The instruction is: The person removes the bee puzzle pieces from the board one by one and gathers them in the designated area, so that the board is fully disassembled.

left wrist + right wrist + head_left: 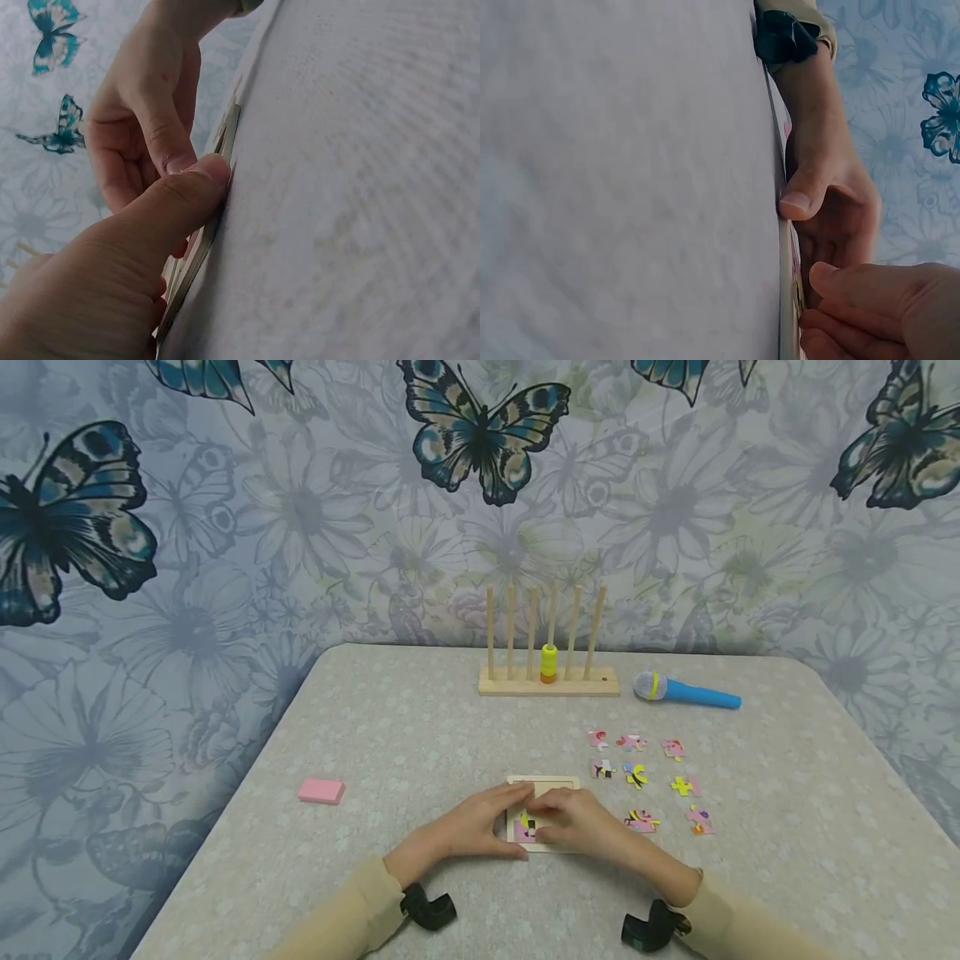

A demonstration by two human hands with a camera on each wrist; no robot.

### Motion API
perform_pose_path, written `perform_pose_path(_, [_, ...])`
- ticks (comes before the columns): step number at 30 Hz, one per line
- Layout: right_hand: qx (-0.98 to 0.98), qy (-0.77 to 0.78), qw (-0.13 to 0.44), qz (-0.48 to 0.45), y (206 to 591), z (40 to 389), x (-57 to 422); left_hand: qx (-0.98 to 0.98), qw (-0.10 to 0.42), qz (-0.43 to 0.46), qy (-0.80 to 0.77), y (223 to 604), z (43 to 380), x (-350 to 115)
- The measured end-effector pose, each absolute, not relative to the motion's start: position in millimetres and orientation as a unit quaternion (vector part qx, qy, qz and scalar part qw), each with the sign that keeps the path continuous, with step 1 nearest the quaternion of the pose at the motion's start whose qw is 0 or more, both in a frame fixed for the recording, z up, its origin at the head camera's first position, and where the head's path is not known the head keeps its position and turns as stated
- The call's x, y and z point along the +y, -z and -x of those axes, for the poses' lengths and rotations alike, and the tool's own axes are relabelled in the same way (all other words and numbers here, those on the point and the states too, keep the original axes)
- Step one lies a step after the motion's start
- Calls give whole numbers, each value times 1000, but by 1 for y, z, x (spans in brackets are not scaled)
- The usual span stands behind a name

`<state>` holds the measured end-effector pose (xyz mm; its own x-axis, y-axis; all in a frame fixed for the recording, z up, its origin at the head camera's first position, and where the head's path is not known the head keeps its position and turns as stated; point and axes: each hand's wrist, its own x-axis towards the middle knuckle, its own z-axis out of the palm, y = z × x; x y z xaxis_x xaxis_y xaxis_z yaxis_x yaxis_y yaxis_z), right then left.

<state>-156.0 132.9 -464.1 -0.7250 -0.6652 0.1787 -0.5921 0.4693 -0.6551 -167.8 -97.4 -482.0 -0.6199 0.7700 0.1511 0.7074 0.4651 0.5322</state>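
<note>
A small wooden puzzle tray with a pale rim lies on the table near me. My left hand holds it from the left, thumb along the near edge and fingers toward the far side. Inside, at the lower left, sits a pink puzzle piece with yellow and black print. My right hand reaches over the tray's right half, its fingers curled and the thumb beside that piece. In the right wrist view, a thin yellowish edge shows by the right fingertips; the hand covers most of what it pinches.
Several loose puzzle pieces lie to the right of the tray. A pink block is at the left. Toward the back stand a wooden peg rack with yellow and orange beads, and a blue toy microphone lies beside it.
</note>
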Motion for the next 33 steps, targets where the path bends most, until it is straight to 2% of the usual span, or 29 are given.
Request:
perform_pose_path(9, [849,381,72,359,463,148,131,855,48,-438,-273,482,168,-98])
perform_pose_path(18, [849,392,29,353,464,142,123,855,61,-431,-281,479,168,-99])
perform_pose_path(33, [846,396,11,356,459,140,116,851,67,-435,-288,475,170,-102])
